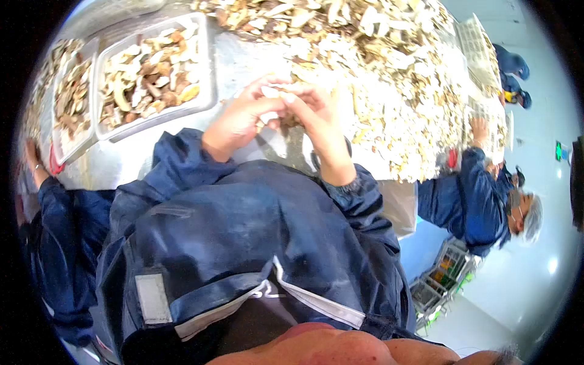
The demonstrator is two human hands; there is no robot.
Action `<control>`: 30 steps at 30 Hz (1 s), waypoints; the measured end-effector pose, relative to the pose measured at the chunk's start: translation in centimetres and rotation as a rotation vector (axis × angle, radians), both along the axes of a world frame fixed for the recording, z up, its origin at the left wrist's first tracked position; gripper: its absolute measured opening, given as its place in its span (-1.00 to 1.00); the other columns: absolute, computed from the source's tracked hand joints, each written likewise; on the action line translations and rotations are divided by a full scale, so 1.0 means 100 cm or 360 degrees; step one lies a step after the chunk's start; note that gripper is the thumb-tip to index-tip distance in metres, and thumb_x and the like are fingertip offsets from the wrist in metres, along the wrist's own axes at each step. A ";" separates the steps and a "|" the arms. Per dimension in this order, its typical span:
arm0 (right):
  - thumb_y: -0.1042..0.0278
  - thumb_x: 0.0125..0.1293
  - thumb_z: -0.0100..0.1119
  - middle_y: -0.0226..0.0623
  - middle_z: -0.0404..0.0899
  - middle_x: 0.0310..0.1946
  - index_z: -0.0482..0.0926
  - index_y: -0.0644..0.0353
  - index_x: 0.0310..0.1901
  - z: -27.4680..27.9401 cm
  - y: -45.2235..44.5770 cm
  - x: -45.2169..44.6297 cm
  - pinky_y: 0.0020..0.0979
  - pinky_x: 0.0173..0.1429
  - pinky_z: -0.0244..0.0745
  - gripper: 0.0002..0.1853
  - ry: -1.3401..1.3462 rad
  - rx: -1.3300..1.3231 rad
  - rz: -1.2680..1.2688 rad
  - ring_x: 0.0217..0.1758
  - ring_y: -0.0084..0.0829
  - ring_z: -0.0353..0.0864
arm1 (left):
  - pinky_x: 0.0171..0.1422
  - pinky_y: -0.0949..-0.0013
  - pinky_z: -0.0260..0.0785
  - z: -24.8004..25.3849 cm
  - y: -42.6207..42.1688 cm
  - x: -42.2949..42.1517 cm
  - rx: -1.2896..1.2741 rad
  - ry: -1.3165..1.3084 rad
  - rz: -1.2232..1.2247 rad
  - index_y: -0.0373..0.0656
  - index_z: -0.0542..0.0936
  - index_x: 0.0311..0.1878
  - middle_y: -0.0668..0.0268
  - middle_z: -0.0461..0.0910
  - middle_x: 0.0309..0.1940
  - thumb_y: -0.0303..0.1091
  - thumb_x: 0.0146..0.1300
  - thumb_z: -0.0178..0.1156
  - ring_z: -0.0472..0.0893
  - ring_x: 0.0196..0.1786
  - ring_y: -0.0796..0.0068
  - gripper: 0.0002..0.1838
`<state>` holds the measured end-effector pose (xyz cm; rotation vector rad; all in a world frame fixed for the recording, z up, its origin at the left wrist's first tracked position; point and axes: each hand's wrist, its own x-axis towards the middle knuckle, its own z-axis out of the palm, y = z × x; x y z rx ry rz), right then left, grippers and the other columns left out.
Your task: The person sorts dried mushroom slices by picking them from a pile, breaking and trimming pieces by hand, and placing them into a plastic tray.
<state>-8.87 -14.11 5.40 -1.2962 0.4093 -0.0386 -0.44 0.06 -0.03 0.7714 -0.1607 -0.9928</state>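
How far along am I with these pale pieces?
Probably partway, with plenty left. The wide tub and the narrower tub beside it hold pieces that look already set aside. A pale piece is in hand, between your left hand and right hand. What seems left is the large loose heap spread across the table.

wearer's two hands (240, 120) (328, 131), two slice-filled trays (207, 61) (81, 143)

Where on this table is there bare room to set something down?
The table looks bare between the wider tray and the slice heap, and along the near edge below that tray. Right of the right hand, the heap covers it.
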 end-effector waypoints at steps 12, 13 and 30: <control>0.34 0.53 0.12 -0.49 0.55 -0.44 0.54 0.22 -0.13 -0.011 -0.003 0.003 -0.61 -0.33 0.30 -0.87 -0.0009 0.0032 0.0077 -0.46 -0.72 0.38 | -0.36 0.51 0.35 0.008 0.005 0.001 -0.0005 0.0064 -0.0015 -0.20 0.47 0.24 0.36 0.53 -0.20 -0.49 0.35 0.23 0.52 -0.32 0.63 -0.60; 0.34 0.53 0.12 -0.51 0.52 -0.46 0.54 0.20 -0.13 -0.014 -0.004 0.002 -0.61 -0.35 0.25 -0.87 -0.0014 0.0052 0.0051 -0.47 -0.73 0.34 | -0.36 0.51 0.35 0.009 0.005 0.001 -0.0012 0.0064 -0.0018 -0.21 0.47 0.24 0.36 0.54 -0.21 -0.49 0.35 0.23 0.52 -0.32 0.63 -0.60; 0.43 0.44 0.22 -0.57 0.55 -0.38 0.65 0.29 -0.07 -0.012 -0.031 -0.026 -0.68 -0.34 0.22 -0.86 -0.0054 -0.0807 -0.0327 -0.42 -0.79 0.34 | -0.37 0.59 0.35 0.064 0.036 0.011 0.0161 -0.0281 0.0256 -0.23 0.58 0.14 0.28 0.61 -0.15 -0.51 0.32 0.19 0.51 -0.41 0.67 -0.68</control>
